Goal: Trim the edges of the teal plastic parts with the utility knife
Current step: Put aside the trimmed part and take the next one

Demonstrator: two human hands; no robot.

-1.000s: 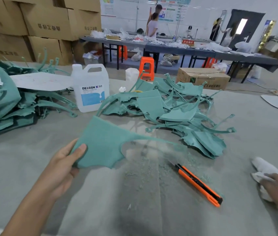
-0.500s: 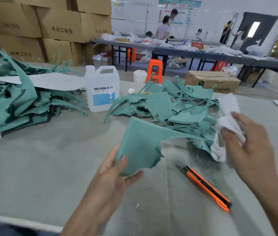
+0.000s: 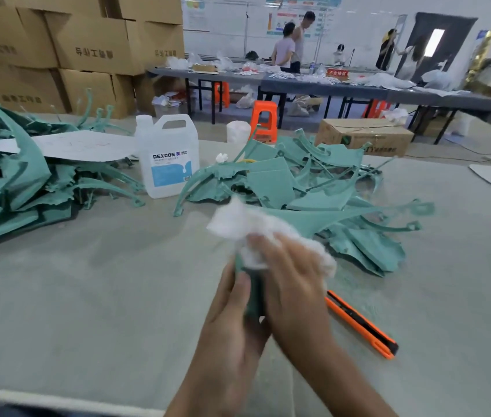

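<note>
My left hand [image 3: 232,320] grips a teal plastic part [image 3: 301,221] by its near edge and holds it above the table. My right hand [image 3: 295,281] holds a white cloth [image 3: 238,224] and presses it against that part, hiding most of its near half. The orange and black utility knife [image 3: 361,325] lies on the table just right of my hands, held by neither. A pile of teal parts [image 3: 298,182] sits behind my hands. A second pile of teal parts [image 3: 12,182] fills the left side.
A white DEXCON jug [image 3: 167,155] stands between the two piles. A flat white sheet [image 3: 66,147] rests on the left pile. Teal shavings dust the grey table [image 3: 103,281]. Cardboard boxes [image 3: 88,46], orange stools and people at a long table are behind.
My right hand has brought the white cloth from the right side onto the teal part. My left hand has drawn the part in toward the middle and turned it more edge-on.
</note>
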